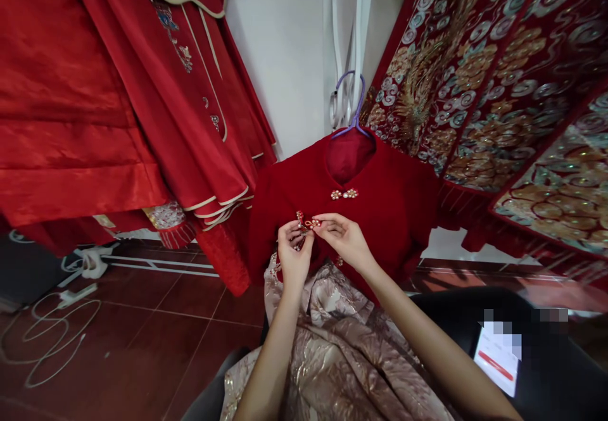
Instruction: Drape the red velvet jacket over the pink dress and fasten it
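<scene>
A dark red jacket (384, 193) with a round collar hangs on a purple hanger (356, 121). Its flower-shaped frog button (344, 194) near the collar is fastened, with pearl-like beads on it. Lower down, my left hand (294, 255) pinches one side of another beaded frog button (299, 216). Close to its right, my right hand (346, 241) holds that fastener's red loop (311, 223) between thumb and fingers. The fingertips almost meet and partly hide the small pieces. Below them, a shiny beige patterned fabric (332, 358) lies across my lap.
Red garments (209, 104) with cream trim hang at left, and a densely embroidered red one (494, 92) hangs at right. A lit phone (496, 361) rests on a black surface (456, 307). White cables (61, 339) lie on the tiled floor (156, 339).
</scene>
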The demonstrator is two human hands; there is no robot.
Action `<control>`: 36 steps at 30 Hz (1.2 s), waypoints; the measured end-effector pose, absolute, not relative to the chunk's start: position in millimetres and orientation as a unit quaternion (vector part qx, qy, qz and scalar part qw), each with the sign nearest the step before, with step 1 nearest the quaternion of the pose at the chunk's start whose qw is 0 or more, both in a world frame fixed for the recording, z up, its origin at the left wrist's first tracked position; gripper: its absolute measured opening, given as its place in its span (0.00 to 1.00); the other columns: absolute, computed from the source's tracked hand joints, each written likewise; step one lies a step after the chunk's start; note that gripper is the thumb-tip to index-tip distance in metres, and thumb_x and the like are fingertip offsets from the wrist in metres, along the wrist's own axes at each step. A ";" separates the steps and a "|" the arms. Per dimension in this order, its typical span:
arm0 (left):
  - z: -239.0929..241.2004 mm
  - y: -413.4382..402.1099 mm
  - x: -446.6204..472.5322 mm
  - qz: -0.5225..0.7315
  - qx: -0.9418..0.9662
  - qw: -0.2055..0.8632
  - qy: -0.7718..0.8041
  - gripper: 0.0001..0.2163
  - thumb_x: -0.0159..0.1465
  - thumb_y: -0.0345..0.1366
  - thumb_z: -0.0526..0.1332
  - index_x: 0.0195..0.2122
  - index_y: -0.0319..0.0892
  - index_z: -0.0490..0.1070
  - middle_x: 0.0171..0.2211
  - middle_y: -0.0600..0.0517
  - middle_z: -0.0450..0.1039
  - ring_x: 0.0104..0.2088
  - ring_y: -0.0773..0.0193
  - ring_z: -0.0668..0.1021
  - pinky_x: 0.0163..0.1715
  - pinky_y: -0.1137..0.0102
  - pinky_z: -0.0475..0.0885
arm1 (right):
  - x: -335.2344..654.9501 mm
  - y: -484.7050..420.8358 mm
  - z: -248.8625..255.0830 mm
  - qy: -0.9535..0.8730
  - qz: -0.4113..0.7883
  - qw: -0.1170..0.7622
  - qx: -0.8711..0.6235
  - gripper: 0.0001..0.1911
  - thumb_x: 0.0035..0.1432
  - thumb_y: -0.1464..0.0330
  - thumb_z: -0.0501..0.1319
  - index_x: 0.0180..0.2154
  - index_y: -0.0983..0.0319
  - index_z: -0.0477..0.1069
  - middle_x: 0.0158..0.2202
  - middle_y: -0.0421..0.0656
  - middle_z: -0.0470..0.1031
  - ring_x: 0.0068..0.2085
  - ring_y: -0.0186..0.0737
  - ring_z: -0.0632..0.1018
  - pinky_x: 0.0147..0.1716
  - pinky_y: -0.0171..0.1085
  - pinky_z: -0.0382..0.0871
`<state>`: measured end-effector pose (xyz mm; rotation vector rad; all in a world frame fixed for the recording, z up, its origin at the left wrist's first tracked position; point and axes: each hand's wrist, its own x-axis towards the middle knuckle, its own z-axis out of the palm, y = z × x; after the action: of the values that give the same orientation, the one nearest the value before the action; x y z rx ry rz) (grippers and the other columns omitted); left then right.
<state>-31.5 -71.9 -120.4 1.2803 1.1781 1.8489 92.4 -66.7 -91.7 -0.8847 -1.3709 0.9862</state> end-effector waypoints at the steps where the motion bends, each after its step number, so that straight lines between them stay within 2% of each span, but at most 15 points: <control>1: -120.2 -70.7 -32.4 0.700 0.476 0.313 0.431 0.16 0.55 0.35 0.67 0.43 0.41 0.67 0.42 0.47 0.72 0.41 0.64 0.76 0.42 0.69 0.72 | 92.7 -65.5 -92.5 -0.598 0.410 0.575 -0.379 0.15 0.51 0.63 0.66 0.41 0.63 0.75 0.38 0.45 0.78 0.35 0.36 0.78 0.39 0.36 0.75; 7: -115.3 -68.1 -38.2 0.709 0.461 0.352 0.402 0.14 0.53 0.34 0.67 0.40 0.39 0.71 0.39 0.47 0.75 0.40 0.64 0.77 0.44 0.67 0.74 | 92.7 -65.0 -94.8 -0.648 0.331 0.560 -0.396 0.12 0.56 0.66 0.63 0.42 0.61 0.77 0.39 0.45 0.78 0.38 0.36 0.78 0.39 0.35 0.76; 14: -109.3 -73.8 -38.8 0.695 0.465 0.383 0.393 0.15 0.54 0.34 0.67 0.43 0.38 0.73 0.42 0.45 0.77 0.42 0.62 0.79 0.48 0.65 0.74 | 90.7 -70.3 -88.0 -0.663 0.300 0.554 -0.404 0.10 0.57 0.67 0.61 0.41 0.60 0.77 0.39 0.44 0.76 0.37 0.35 0.78 0.37 0.33 0.77; 25: -109.5 -68.5 -42.1 0.677 0.516 0.302 0.429 0.10 0.58 0.34 0.64 0.41 0.38 0.76 0.41 0.45 0.79 0.40 0.62 0.80 0.46 0.66 0.74 | 78.6 -70.2 -89.7 -0.661 0.222 0.585 -0.415 0.10 0.60 0.64 0.60 0.40 0.60 0.75 0.38 0.44 0.75 0.36 0.35 0.77 0.35 0.34 0.78; 33: -109.9 -59.2 -52.0 0.647 0.536 0.337 0.424 0.10 0.56 0.36 0.66 0.38 0.37 0.77 0.37 0.45 0.80 0.38 0.61 0.81 0.44 0.65 0.75 | 75.5 -63.6 -91.0 -0.662 0.193 0.587 -0.424 0.11 0.61 0.62 0.58 0.39 0.60 0.75 0.37 0.44 0.75 0.35 0.35 0.77 0.35 0.34 0.77; 36: -109.9 -61.4 -52.4 0.639 0.547 0.347 0.415 0.11 0.57 0.36 0.65 0.40 0.38 0.76 0.40 0.45 0.79 0.39 0.62 0.80 0.44 0.66 0.75 | 78.9 -66.7 -91.7 -0.661 0.218 0.582 -0.421 0.11 0.62 0.62 0.57 0.41 0.60 0.74 0.38 0.44 0.76 0.37 0.36 0.78 0.36 0.35 0.77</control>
<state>-52.4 -61.4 -109.9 1.4185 1.0759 1.6576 78.9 -66.7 -91.7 -0.9822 -1.5430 0.5082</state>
